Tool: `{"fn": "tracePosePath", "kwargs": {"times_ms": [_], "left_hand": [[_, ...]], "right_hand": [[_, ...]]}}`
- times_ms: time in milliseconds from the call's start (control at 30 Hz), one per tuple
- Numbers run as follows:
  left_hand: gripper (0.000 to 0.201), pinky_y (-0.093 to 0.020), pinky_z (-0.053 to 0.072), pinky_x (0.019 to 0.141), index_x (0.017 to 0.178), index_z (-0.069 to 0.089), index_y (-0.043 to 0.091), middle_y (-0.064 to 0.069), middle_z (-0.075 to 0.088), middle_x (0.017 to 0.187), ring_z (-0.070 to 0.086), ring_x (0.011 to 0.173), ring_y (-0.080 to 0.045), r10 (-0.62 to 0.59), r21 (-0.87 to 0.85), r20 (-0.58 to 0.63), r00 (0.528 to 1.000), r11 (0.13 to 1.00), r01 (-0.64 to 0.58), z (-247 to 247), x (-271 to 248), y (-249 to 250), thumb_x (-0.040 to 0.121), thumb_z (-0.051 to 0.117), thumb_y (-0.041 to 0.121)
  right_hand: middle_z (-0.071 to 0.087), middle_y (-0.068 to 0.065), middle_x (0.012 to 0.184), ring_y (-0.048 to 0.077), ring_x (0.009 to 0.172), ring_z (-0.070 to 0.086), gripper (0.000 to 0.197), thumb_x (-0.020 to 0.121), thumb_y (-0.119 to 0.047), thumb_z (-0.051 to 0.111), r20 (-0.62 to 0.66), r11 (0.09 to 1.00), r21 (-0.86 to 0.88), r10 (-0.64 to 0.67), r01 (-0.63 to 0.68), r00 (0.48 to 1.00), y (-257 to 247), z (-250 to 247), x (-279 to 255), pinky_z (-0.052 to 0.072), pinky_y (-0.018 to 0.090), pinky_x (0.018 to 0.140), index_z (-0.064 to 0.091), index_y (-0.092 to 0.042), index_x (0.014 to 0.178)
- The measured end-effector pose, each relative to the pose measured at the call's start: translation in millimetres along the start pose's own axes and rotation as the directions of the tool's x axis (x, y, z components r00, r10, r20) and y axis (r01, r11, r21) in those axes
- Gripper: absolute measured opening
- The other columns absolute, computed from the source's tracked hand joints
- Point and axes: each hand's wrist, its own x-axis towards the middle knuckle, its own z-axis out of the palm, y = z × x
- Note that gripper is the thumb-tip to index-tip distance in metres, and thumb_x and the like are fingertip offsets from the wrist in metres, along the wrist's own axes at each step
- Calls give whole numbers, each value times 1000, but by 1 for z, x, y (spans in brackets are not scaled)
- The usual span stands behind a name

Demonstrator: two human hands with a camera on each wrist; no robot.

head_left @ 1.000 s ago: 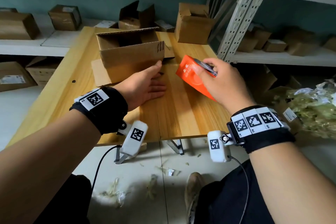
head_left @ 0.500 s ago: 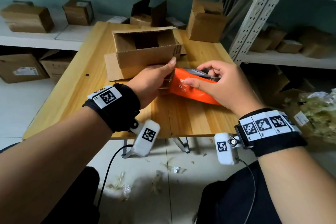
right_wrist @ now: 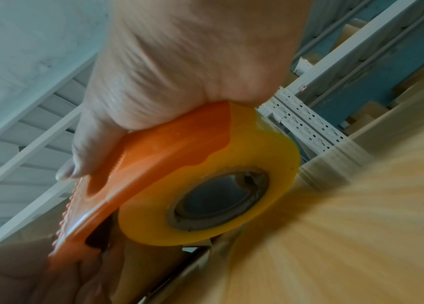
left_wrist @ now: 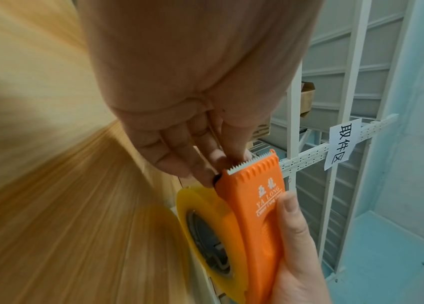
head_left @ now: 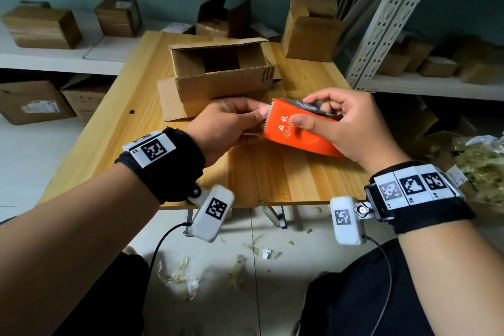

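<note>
The right hand (head_left: 354,128) grasps an orange tape dispenser (head_left: 297,138) above the worktop (head_left: 272,177); the left hand (head_left: 226,123) pinches its toothed cutting edge.

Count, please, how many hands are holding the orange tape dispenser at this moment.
2. The left hand pinches the toothed blade end of the orange tape dispenser; the right hand grips its body, thumb on the printed top. No other hand is visible.

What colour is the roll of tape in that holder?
The round tape roll is yellow; the right wrist view shows it best.
</note>
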Motion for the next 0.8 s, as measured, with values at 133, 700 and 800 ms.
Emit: {"fn": "tracePosePath", "kwargs": {"times_ms": [133, 700, 800], "left_hand": [[7, -25, 59, 74, 98, 73, 14, -7, 75, 91, 69, 82, -17, 66, 55, -53, 996, 997, -63, 5, 1, 1, 100, 67, 16], [10, -18, 49, 56, 95, 71, 9, 6, 73, 71, 67, 63, 0, 214, 199, -163, 963, 963, -180, 13, -11, 11, 101, 68, 16], [11, -17, 50, 55, 96, 72, 7, 4, 73, 69, 66, 62, 0, 235, 219, -151, 960, 955, -199, 15, -19, 14, 100, 68, 17]], "right_hand": [[70, -14, 80, 9, 79, 70, 61, 68, -77, 82, 33, 1000, 30, -5, 4, 999, 0, -5, -1, 59, 32, 70, 75, -31, 107], [76, 5, 95, 19, 93, 76, 75, 50, -81, 88, 104, 998, 30, 56, -59, 993, 4, -18, -7, 64, 54, 81, 73, -33, 105], [74, 1, 91, 21, 92, 75, 76, 51, -80, 90, 93, 997, 41, 54, -58, 994, 6, -22, -11, 64, 56, 82, 75, -29, 105]]}}
